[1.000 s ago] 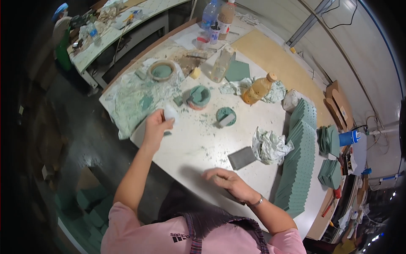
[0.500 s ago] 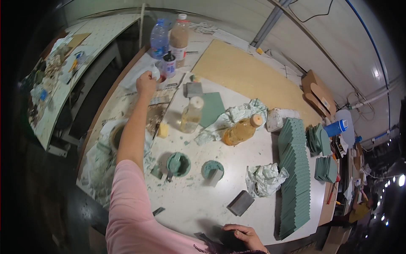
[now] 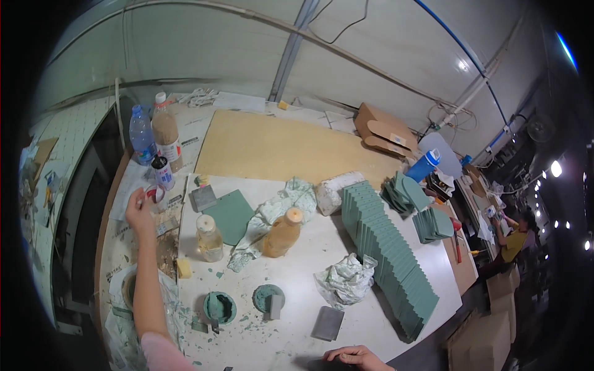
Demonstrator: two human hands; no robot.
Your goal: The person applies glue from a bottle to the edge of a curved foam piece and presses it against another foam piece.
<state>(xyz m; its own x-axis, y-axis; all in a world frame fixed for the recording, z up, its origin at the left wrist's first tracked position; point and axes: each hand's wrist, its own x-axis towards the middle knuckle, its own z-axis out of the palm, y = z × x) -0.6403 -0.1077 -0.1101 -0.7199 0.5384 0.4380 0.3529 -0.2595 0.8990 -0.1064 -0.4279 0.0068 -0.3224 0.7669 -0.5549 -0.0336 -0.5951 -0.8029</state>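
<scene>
My left hand point(image 3: 139, 209) reaches out at the far left, its fingers closed at the tips beside a small red-and-white container point(image 3: 156, 195). What it pinches is too small to make out. A dark-capped bottle with a pale label point(image 3: 163, 174) stands just beyond. At the bottom edge my right hand point(image 3: 357, 357) has its fingers curled over something dark, partly cut off by the frame. Nearest to it lies a grey rectangular block point(image 3: 327, 323). Two tubs of green paste, one point(image 3: 220, 307) with a dark tool and one point(image 3: 268, 298) with a grey scraper, stand between the hands.
A long row of stacked green plates point(image 3: 390, 260) runs along the right side, near crumpled paper point(image 3: 348, 279). Mid-table stand an amber bottle point(image 3: 282, 235) and a clear bottle point(image 3: 209, 240). Behind lies a tan board point(image 3: 278, 145). Another person point(image 3: 513, 238) is at the far right.
The view has swung up and to the right. My left hand no longer shows the white thing it held over the small container. My right hand stays near the table's front edge.
</scene>
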